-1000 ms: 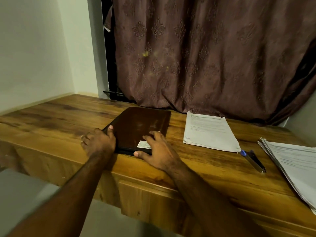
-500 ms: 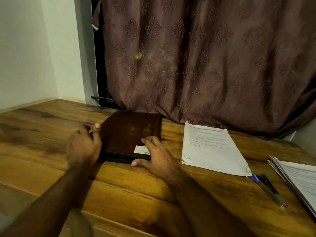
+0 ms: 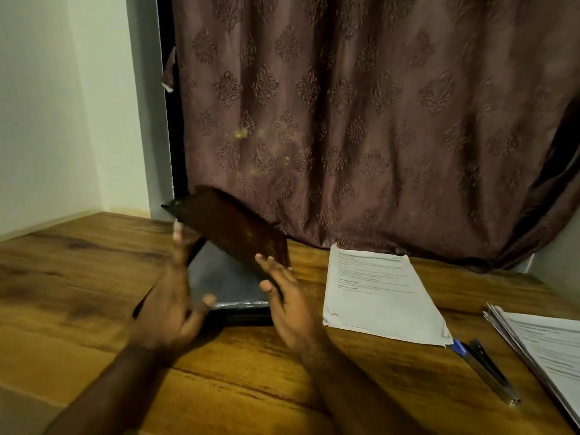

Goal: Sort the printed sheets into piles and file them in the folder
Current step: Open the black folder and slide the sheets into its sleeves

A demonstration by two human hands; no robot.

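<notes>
Both hands, left hand (image 3: pixel 169 306) and right hand (image 3: pixel 288 296), fingers straight; folder (image 3: pixel 232 233) cover now raised.

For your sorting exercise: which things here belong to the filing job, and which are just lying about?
Belong to the job:
folder, cover raised
near pile of sheets
far pile of sheets
left hand
right hand

Just lying about:
pens
curtain
table

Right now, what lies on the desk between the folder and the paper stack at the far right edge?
In the head view: another pile of printed sheets beside the folder, then a pen just before the stack.
</notes>
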